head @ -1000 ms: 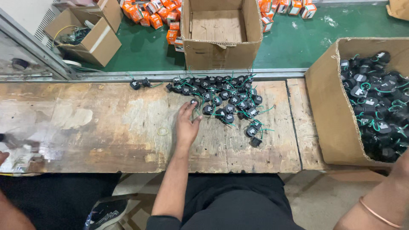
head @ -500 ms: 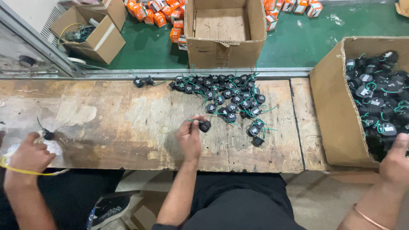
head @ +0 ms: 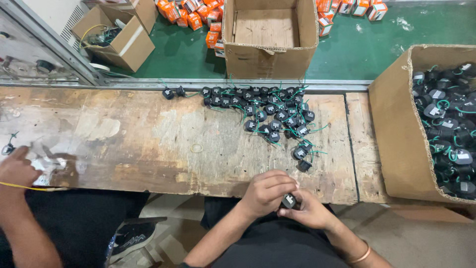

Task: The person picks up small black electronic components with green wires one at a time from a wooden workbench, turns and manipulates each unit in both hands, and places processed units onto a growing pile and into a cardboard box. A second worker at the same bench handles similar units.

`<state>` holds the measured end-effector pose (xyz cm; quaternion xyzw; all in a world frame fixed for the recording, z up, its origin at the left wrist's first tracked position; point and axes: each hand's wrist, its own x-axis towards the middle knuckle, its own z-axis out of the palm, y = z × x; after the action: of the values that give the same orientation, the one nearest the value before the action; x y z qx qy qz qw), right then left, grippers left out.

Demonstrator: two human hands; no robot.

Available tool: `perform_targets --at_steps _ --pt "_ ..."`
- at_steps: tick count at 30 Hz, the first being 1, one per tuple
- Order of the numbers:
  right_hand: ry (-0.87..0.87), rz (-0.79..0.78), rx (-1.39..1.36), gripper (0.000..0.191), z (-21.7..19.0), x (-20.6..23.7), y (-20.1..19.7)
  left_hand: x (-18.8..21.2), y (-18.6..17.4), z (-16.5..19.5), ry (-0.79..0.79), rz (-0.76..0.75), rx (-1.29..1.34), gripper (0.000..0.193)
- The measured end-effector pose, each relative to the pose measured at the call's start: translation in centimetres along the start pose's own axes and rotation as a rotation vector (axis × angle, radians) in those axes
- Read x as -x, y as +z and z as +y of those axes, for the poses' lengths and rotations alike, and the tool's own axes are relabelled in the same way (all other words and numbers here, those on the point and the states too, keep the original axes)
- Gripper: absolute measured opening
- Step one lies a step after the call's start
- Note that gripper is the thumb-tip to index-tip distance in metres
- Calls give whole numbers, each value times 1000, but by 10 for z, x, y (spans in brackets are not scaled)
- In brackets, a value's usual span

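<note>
Here the left hand point(head: 265, 191) and right hand point(head: 310, 211) meet just off the near edge of the wooden bench point(head: 139, 134), fingers of both closed around one small black part point(head: 289, 200), held over the lap. Fingers cover most of it, so its long axis cannot be told. Bare board lies open to the left; a heap of black parts point(head: 270, 111) sits beyond. Another person's hand point(head: 17, 168), cut off at left, holds a yellow wire point(head: 29, 187).

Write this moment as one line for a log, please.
left hand: on small black part | right hand: same part | where: near edge of wooden bench | nearby: pile of black parts
</note>
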<state>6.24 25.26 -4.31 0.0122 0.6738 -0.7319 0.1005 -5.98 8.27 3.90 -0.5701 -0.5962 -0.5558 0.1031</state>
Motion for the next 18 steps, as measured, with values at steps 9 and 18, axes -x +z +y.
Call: perform_targets --at_steps 9,18 --pt "-56 424 498 31 7 4 -3 26 20 -10 -288 36 227 21" --pt "-389 276 727 31 -26 9 11 42 28 -14 -261 84 203 30"
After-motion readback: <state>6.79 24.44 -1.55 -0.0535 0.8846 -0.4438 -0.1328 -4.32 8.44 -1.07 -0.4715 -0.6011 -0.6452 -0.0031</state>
